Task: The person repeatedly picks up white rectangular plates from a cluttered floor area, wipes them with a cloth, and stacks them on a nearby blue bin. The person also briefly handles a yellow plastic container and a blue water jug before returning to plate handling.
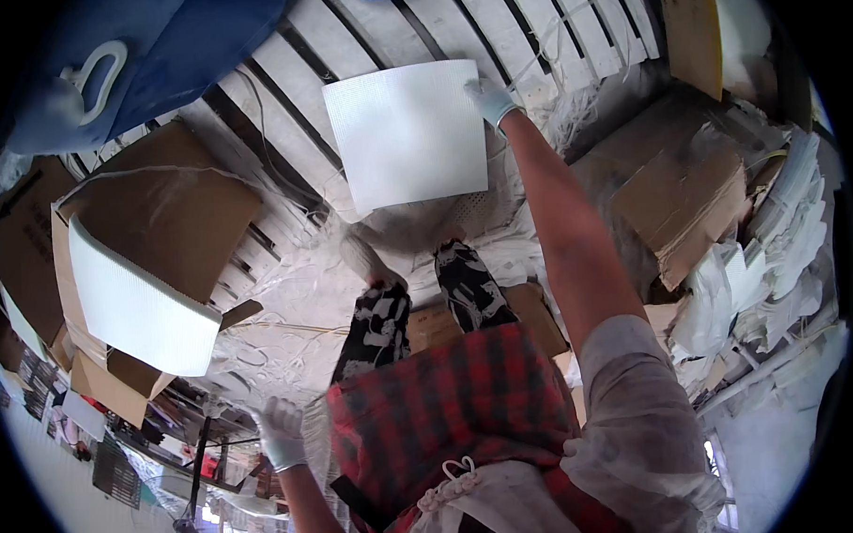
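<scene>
My right hand [492,99], in a white glove, is stretched far forward and grips the upper right corner of a white square woven sheet [406,134]. The sheet hangs flat above a pile of white material on a white slatted pallet [493,29]. My left hand [282,433], also gloved, hangs low at my left side with fingers curled and nothing in it. My patterned trouser legs and a red checked cloth at my waist fill the lower middle.
A brown cardboard box [175,205] at the left holds a stack of white sheets [137,305]. Flattened cardboard [687,196] and loose white scraps lie at the right. A large blue bag [147,51] sits at the upper left. White threads litter the floor.
</scene>
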Action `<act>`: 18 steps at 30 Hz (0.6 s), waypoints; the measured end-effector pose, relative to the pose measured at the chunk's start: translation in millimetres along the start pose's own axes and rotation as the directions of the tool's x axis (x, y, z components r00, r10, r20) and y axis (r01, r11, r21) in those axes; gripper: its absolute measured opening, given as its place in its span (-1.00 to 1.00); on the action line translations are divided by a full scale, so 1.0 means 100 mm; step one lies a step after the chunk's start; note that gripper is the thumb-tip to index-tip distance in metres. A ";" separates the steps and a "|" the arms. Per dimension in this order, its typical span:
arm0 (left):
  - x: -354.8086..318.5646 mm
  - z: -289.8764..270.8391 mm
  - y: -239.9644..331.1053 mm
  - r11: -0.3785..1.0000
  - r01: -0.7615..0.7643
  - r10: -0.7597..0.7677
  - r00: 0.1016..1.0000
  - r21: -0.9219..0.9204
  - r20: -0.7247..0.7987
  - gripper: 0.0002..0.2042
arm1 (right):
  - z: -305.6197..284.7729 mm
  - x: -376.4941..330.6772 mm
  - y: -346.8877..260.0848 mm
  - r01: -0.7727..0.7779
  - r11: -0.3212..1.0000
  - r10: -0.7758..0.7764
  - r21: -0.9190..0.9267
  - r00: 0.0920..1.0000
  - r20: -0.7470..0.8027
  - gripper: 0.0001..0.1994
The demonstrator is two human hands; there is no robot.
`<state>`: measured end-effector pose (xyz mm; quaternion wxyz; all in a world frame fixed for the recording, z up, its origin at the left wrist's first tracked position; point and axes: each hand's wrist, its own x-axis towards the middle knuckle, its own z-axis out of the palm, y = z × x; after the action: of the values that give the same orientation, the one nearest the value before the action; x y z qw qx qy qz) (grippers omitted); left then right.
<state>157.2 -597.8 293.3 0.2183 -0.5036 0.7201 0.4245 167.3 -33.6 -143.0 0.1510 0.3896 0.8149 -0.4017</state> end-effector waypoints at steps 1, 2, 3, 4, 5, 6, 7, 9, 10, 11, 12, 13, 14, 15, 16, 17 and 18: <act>-0.06 0.06 -0.01 0.995 -0.055 0.051 0.997 0.081 0.051 -0.40 | 0.05 0.02 0.12 -0.012 1.000 0.012 0.000 1.000 0.007 -0.55; -0.15 0.05 -0.07 0.985 -0.120 0.107 0.989 0.127 0.106 -0.42 | 0.07 0.05 -0.04 0.011 0.999 -0.012 0.035 0.999 0.041 -0.55; -0.14 0.19 0.00 0.978 -0.134 0.098 0.972 0.160 0.215 -0.46 | 0.11 0.02 -0.02 0.000 0.998 -0.003 0.069 0.999 0.040 -0.55; -0.16 0.41 0.12 0.970 -0.152 0.083 0.941 0.190 0.328 -0.49 | 0.13 -0.02 0.02 -0.016 0.995 0.012 0.099 0.999 0.035 -0.56; -0.14 0.71 0.27 0.938 -0.182 0.053 0.917 0.294 0.396 -0.54 | 0.14 -0.03 0.06 -0.029 0.991 0.026 0.131 0.999 0.026 -0.56; -0.18 1.06 0.47 0.893 -0.227 0.022 0.885 0.389 0.465 -0.59 | 0.12 -0.06 0.10 -0.080 0.990 0.077 0.119 0.997 0.030 -0.56; -0.16 1.47 0.54 0.820 -0.377 0.119 0.848 0.430 0.517 -0.63 | 0.08 -0.13 -0.08 -0.087 0.993 0.084 0.081 0.996 0.039 -0.55; 0.02 2.33 0.66 0.660 -0.657 0.330 0.688 0.363 0.646 -0.66 | -0.07 -0.29 -0.43 -0.115 0.993 0.115 0.000 0.992 0.054 -0.53; 0.14 2.77 0.71 0.572 -0.782 0.436 0.546 0.248 0.716 -0.65 | -0.10 -0.27 -0.39 -0.061 0.996 0.065 -0.069 0.997 0.046 -0.52; 0.28 3.26 0.76 0.397 -0.895 0.477 0.391 0.204 0.787 -0.62 | -0.16 -0.18 -0.31 -0.027 0.989 0.031 -0.144 0.999 0.023 -0.52; 0.44 3.78 0.80 0.185 -0.970 0.496 0.230 0.157 0.837 -0.60 | -0.16 -0.18 -0.29 -0.047 0.998 0.051 -0.048 0.994 0.094 -0.45; 0.58 4.25 0.84 -0.079 -0.990 0.455 0.068 0.116 0.888 -0.57 | -0.15 -0.18 -0.30 -0.071 0.996 0.061 0.055 0.984 0.167 -0.39; 0.68 4.70 0.91 -0.270 -0.962 0.396 -0.062 0.052 0.916 -0.54 | -0.20 -0.19 -0.34 -0.071 0.988 0.044 0.138 0.982 0.184 -0.39; 0.74 5.09 0.96 -0.390 -0.918 0.350 -0.222 -0.073 0.910 -0.49 | -0.23 -0.17 -0.37 -0.060 0.974 0.019 0.216 0.982 0.190 -0.40; 0.68 5.46 1.03 -0.382 -0.918 0.250 -0.209 -0.102 0.946 -0.41 | -0.25 -0.16 -0.38 -0.041 0.964 -0.007 0.263 0.984 0.177 -0.45; 0.80 5.77 1.04 -0.430 -0.896 0.102 -0.168 -0.108 0.981 -0.37 | -0.22 -0.13 -0.40 -0.015 0.952 -0.040 0.306 0.984 0.173 -0.50; 0.74 5.96 1.01 -0.445 -0.892 -0.038 -0.070 -0.080 0.997 -0.40 | -0.19 -0.12 -0.41 0.000 0.937 -0.060 0.350 0.985 0.162 -0.54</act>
<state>-31.6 -129.2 -46.1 0.3956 0.5642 0.7223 0.0586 145.5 -40.1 -102.4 0.1423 0.3619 0.7210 -0.5735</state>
